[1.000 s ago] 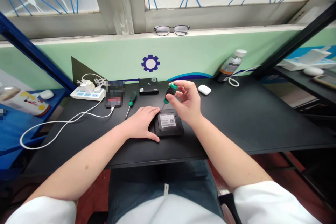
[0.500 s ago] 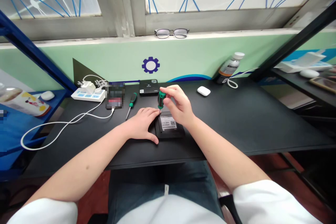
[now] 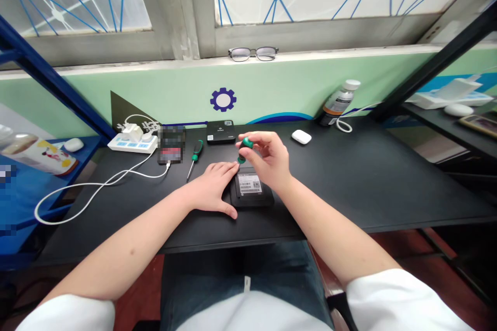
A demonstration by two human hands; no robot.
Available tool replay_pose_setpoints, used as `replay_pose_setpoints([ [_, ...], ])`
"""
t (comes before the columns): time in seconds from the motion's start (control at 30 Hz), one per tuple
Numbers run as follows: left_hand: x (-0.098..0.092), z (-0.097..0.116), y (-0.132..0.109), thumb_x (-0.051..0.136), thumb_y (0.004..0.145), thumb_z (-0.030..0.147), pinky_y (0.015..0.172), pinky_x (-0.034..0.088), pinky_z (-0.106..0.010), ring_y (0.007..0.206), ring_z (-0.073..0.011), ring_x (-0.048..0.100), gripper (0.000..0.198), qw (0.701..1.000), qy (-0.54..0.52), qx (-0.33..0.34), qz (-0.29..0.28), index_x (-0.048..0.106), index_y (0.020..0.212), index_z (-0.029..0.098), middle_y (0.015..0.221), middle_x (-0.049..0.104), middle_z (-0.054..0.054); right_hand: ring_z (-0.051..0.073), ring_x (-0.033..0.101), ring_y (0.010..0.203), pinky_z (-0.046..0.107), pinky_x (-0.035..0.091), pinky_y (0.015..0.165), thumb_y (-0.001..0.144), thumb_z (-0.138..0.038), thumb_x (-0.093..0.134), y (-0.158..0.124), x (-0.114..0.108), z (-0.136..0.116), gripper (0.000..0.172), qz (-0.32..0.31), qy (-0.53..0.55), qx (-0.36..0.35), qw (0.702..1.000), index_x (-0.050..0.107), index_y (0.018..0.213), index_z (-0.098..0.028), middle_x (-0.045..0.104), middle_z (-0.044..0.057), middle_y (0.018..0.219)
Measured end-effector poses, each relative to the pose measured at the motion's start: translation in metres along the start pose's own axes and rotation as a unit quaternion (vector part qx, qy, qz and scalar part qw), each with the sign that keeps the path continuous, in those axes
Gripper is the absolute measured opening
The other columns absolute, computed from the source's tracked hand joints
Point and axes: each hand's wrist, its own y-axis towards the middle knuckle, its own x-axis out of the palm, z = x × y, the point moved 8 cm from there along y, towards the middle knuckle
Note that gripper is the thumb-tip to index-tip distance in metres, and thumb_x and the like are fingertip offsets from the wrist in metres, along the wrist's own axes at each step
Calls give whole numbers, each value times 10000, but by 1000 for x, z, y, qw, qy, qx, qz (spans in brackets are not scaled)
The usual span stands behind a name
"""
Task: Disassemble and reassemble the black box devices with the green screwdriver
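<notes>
A small black box (image 3: 252, 191) with a white label lies face down near the front of the black desk (image 3: 388, 176). My left hand (image 3: 213, 189) rests flat against its left side, fingers stretched out. My right hand (image 3: 267, 160) hovers over the box's far edge, fingers pinched round the green and black handle of a screwdriver (image 3: 244, 146). The tip points down at the box's far left corner. A second green-handled screwdriver (image 3: 194, 155) lies on the desk to the left.
Another black box (image 3: 220, 131) sits at the back. A white power strip (image 3: 132, 140) with a long white cable (image 3: 97, 186), a dark phone (image 3: 170, 146), a white earbud case (image 3: 302, 137) and a bottle (image 3: 338, 102) line the rear. Glasses (image 3: 253, 53) rest on the sill.
My right hand has lowered toward the box and tilted the screwdriver handle. My left hand has stayed against the box.
</notes>
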Motion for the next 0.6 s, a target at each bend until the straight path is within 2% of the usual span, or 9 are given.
replay_pose_setpoints([
  [0.07,5,4,2,843,641,875,1302,225,-696,1632,-507,247,1406,1000,-10,-7,1,281,1723,176,1764,271,-282,185,764,901,371,662,795,921,-460,808,8,-26,6,304,70,-45,15,996,619,1078,-281,750,34,1107],
  [0.13,12,12,5,821,683,868,1316,227,-672,1651,-494,203,1419,1000,-22,-16,-8,208,1741,150,1784,200,-290,174,712,799,366,633,761,907,-513,795,16,-60,17,337,145,-131,54,979,614,1054,-270,721,13,986],
  [0.17,16,17,8,823,703,848,1320,232,-661,1655,-488,195,1405,999,-26,-15,-13,199,1742,139,1784,201,-289,172,676,751,367,617,741,904,-527,780,19,-75,25,341,159,-183,82,967,621,1050,-263,690,-1,910],
  [0.23,18,24,12,816,782,756,1324,243,-644,1650,-475,207,1277,1000,-19,-23,-3,237,1734,131,1770,248,-278,192,640,763,400,606,796,872,-514,792,26,-94,44,351,123,-299,139,936,648,1044,-245,657,1,854],
  [0.33,15,29,13,819,822,630,1304,303,-622,1590,-454,307,1176,1000,-12,-23,15,264,1726,123,1705,356,-270,253,674,883,464,593,899,856,-444,787,25,-106,77,476,39,-401,212,890,632,1243,-214,695,56,948],
  [0.43,5,26,5,821,820,602,1277,322,-652,1532,-439,361,1229,999,-25,-4,42,143,1758,187,1652,422,-229,302,708,1000,476,591,931,880,-396,757,15,-104,104,559,-47,-464,274,841,578,1369,-195,729,128,1098],
  [0.53,-4,13,-5,793,845,621,1271,314,-667,1528,-430,358,1231,995,-65,-7,76,64,1766,251,1669,399,-199,332,714,1079,480,585,958,925,-383,717,7,-99,116,519,-124,-523,297,789,580,1381,-176,719,181,1213],
  [0.6,-10,1,-10,735,875,705,1270,323,-650,1536,-417,372,1202,984,-130,-33,114,55,1764,267,1662,403,-197,342,711,1094,486,582,970,941,-380,701,4,-100,120,472,-151,-541,306,769,608,1350,-165,712,195,1232],
])
